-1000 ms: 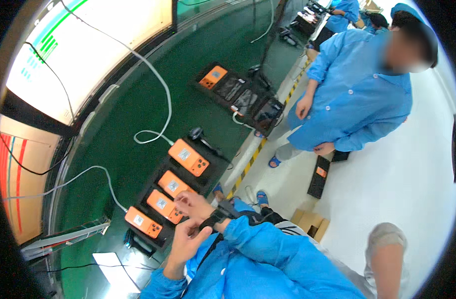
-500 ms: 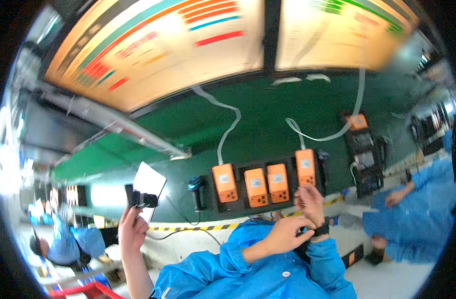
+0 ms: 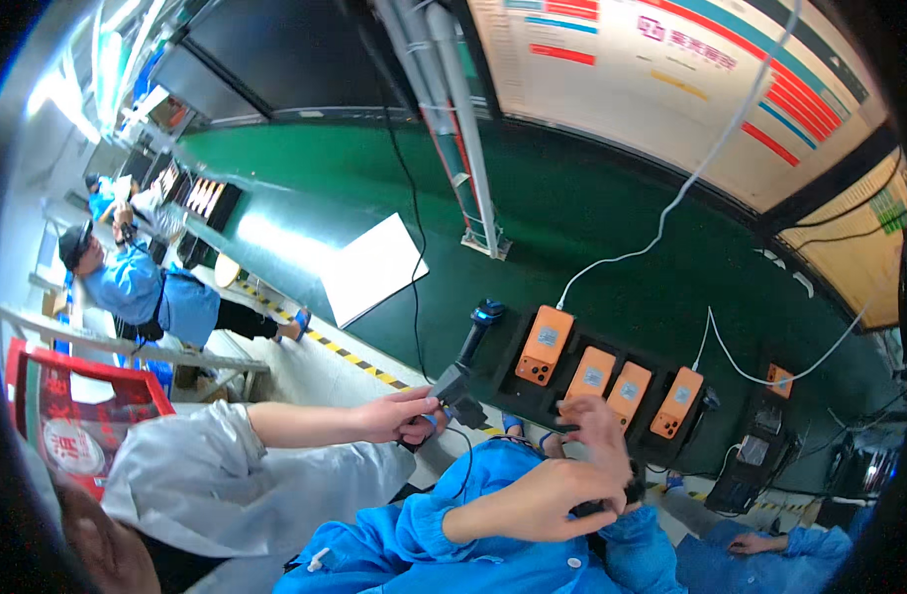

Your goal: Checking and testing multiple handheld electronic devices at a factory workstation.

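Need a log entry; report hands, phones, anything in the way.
Left hand at black wristband on right wrist. Right hand loosely open, partly hiding middle two of four orange phones in black tray. Co-worker's hand holding dark device at left.

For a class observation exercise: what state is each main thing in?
Left-end orange smartphone: back up, white cable plugged in.
Second orange smartphone: back up, uncabled.
Third orange smartphone: back up, uncabled.
Right-end orange smartphone: back up, plugged in.
White sheet: flat on the green bench.
Right hand: fingers partly curled, seemingly empty.
Left hand: at the dark wristband.
Dark handheld device: held in a co-worker's hand.
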`<move>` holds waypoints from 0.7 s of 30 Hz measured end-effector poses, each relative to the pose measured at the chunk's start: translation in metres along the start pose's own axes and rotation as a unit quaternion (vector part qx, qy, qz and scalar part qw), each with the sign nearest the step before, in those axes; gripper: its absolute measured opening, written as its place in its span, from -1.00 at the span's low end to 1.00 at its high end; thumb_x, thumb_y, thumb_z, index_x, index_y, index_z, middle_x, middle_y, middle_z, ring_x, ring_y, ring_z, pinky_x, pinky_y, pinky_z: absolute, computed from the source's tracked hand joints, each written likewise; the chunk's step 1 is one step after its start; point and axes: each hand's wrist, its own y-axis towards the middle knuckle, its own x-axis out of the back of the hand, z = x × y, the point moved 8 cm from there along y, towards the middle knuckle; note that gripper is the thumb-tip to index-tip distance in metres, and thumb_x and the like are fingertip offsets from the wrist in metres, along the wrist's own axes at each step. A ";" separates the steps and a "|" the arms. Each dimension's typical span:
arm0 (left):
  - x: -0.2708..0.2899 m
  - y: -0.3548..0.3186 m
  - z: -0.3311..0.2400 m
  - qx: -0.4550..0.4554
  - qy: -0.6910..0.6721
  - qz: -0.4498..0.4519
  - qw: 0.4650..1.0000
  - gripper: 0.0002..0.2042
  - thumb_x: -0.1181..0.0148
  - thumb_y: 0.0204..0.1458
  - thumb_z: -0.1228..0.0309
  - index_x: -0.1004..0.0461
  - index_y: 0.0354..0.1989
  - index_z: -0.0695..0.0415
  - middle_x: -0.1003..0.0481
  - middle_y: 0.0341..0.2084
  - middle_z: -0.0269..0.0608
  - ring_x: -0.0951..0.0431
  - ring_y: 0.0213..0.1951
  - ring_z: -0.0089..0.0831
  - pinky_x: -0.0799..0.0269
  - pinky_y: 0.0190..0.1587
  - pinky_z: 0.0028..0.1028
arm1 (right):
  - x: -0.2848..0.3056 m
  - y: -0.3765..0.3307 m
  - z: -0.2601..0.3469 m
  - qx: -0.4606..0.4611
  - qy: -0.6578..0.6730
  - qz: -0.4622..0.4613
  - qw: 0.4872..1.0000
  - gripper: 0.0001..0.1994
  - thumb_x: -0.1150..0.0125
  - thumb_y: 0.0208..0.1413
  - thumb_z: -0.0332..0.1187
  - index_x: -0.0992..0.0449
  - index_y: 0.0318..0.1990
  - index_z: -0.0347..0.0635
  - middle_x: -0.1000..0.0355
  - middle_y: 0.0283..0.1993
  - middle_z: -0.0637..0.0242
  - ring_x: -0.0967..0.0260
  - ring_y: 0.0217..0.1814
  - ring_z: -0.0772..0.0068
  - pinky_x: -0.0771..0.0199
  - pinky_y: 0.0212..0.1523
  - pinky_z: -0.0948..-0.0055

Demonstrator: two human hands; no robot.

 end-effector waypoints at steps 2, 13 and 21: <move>0.001 -0.012 -0.001 0.038 -0.056 0.022 0.997 -0.90 -0.16 -0.02 0.41 -0.49 -0.35 0.13 -0.50 -0.42 -0.23 -0.49 -0.35 -0.21 -0.40 -0.28 -0.34 | -0.047 0.011 -0.003 -0.032 0.081 0.105 0.991 -0.52 -0.01 0.18 -0.09 -0.16 0.12 -0.19 -0.22 0.10 0.22 -0.29 -0.02 0.43 -0.35 -0.04 0.44; 0.064 -0.144 0.032 0.170 -0.131 -0.281 0.935 -0.79 -0.02 0.08 0.42 -0.44 -0.53 0.26 -0.46 -0.62 -0.23 -0.44 -0.54 -0.55 -0.31 -0.47 -0.57 | -0.129 -0.009 0.027 0.136 0.072 0.159 0.975 -0.56 -0.32 -0.05 -0.18 -0.33 -0.10 -0.21 -0.16 0.06 0.14 -0.23 0.09 0.28 -0.34 0.03 0.31; 0.064 -0.150 0.070 0.192 -0.268 -0.474 0.817 -0.86 0.11 0.15 0.55 -0.40 -0.32 0.32 -0.38 -0.48 -0.30 -0.34 -0.45 -0.65 -0.25 -0.39 -0.65 | -0.124 -0.015 0.065 0.318 -0.250 0.067 0.912 -0.73 -0.36 -0.17 -0.24 -0.42 -0.48 -0.21 -0.37 -0.26 0.24 -0.27 -0.13 0.11 -0.31 -0.15 0.26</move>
